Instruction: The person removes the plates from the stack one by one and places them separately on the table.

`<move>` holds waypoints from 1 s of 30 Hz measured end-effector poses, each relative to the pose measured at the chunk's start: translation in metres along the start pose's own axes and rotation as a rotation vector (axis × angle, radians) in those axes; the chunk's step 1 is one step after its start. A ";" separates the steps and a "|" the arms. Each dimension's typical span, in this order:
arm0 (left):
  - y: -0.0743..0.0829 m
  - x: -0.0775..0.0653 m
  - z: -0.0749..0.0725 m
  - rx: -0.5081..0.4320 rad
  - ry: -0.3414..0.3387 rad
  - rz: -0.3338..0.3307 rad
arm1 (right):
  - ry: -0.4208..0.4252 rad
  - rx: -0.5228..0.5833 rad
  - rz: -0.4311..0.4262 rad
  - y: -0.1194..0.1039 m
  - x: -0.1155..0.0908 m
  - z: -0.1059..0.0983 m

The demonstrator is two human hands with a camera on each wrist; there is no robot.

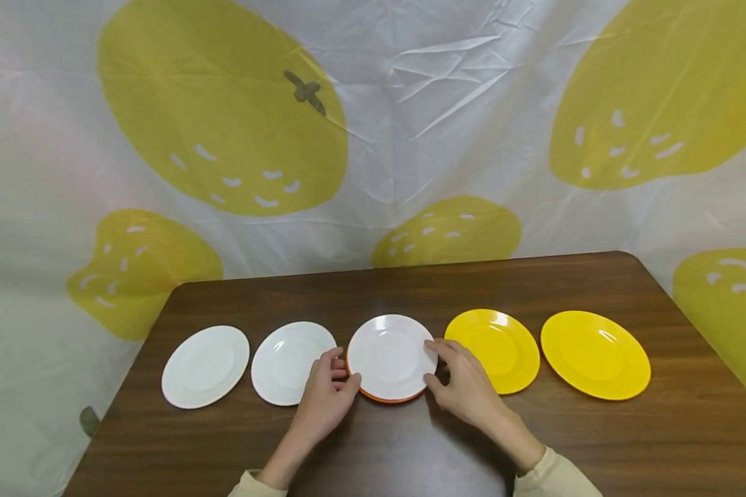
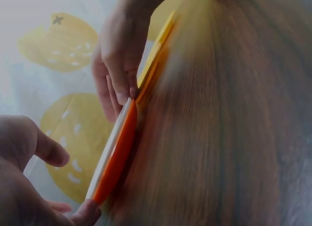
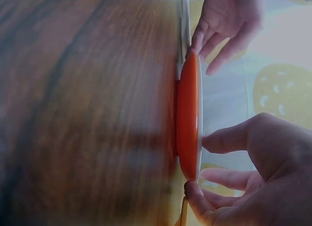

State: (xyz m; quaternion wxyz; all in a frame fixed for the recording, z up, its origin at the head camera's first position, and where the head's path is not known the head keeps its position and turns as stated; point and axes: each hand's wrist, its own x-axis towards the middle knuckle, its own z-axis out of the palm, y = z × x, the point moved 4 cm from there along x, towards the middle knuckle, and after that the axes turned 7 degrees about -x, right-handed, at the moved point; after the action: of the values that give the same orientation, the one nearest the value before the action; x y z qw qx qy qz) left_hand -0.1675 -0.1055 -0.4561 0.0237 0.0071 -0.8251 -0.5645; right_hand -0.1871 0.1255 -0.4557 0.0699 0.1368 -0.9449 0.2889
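Observation:
At the middle of the table, a round white plate (image 1: 393, 357) lies over an orange plate (image 1: 390, 400), whose edge shows beneath it at the lower left. My left hand (image 1: 325, 392) is at the left rim of this pair, its thumb touching the edge and the other fingers loosely bent away from it. On the opposite side, my right hand (image 1: 468, 384) has thumb and index finger spread along the white rim. The right wrist view shows one right fingertip (image 3: 210, 143) against the white face and another at the edge.
To the left lie two white plates (image 1: 205, 367) (image 1: 293, 363). Two yellow plates (image 1: 493, 350) (image 1: 595, 355) lie to the right, the nearer one partly behind my right hand. A lemon-printed cloth (image 1: 373, 159) hangs behind the dark wooden table (image 1: 404, 449).

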 end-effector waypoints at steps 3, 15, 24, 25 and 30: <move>0.000 -0.001 0.001 -0.008 0.000 -0.007 | 0.001 0.001 -0.006 -0.001 0.001 0.000; -0.001 0.001 0.000 -0.064 0.015 -0.022 | 0.030 -0.037 -0.027 -0.005 -0.001 0.000; -0.007 0.006 -0.004 -0.040 0.093 -0.022 | -0.010 -0.033 -0.022 -0.007 -0.003 0.000; -0.007 0.007 -0.004 -0.043 0.101 -0.021 | -0.015 -0.034 -0.021 -0.007 -0.003 0.000; -0.009 0.008 -0.004 -0.102 0.095 -0.028 | -0.028 -0.041 -0.015 -0.006 -0.002 -0.001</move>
State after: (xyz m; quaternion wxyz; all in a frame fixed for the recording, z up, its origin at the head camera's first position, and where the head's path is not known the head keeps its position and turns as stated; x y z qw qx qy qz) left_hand -0.1755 -0.1132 -0.4625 0.0553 0.0440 -0.7930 -0.6051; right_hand -0.1834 0.1218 -0.4523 0.0615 0.1466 -0.9506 0.2668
